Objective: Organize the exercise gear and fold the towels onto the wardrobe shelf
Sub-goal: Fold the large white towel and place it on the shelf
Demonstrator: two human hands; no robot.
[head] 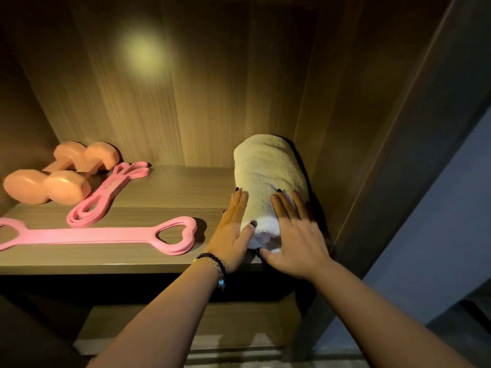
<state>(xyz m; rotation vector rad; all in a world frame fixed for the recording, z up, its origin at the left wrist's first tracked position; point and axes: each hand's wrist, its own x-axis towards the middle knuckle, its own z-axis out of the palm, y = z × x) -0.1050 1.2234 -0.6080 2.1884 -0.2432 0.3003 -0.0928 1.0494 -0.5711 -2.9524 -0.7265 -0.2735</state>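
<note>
Wardrobe shelf [164, 187]: it is carrying everything in view, with the gear grouped on the left and the linen kept to the right — a split that looks deliberate, judging by the task.
Towels [268, 176]: they are lying as one rolled or folded bundle against the right wall of the wardrobe, a cream layer over a white one, the white end facing the front edge. How many towels are in the bundle cannot be told.
Dumbbells [61, 173]: two peach ones are sitting side by side at the back left, out of the way of the hands.
Heart-ended band [106, 236]: it is lying flat along the front of the shelf, well apart from the bundle.
Looped band [106, 193]: it is resting just beside the dumbbells.
Right hand [297, 235]: it is pressing flat on top of the bundle, fingers straight and spread — steadying, not gripping.
Left hand [233, 229]: it is bracing the bundle's left side, fingers straight, thumb lying across the white end.
Bracelet [212, 261]: dark beads are circling the left wrist.
</note>
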